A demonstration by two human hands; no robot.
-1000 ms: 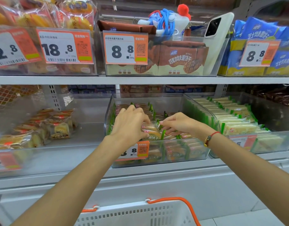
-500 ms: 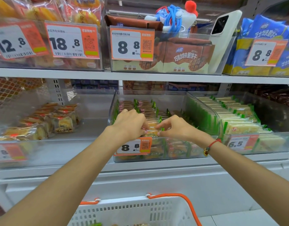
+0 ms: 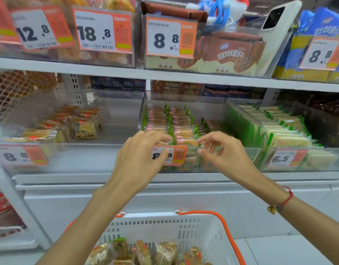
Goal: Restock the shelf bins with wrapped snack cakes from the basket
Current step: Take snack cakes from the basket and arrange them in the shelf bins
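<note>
Two white shelves (image 3: pixel 165 74), clear bins (image 3: pixel 184 169)

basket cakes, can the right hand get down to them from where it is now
Probably yes. The right hand looks empty, held before the middle bin, and the basket sits open-topped right below. Its orange handle lies off to the side, so nothing covers the wrapped cakes.

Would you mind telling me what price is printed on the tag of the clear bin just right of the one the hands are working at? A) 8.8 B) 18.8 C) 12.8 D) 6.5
D: the orange-edged price tag on the front of the right-hand bin, which holds green-wrapped pale cakes, reads 6.5.
</note>
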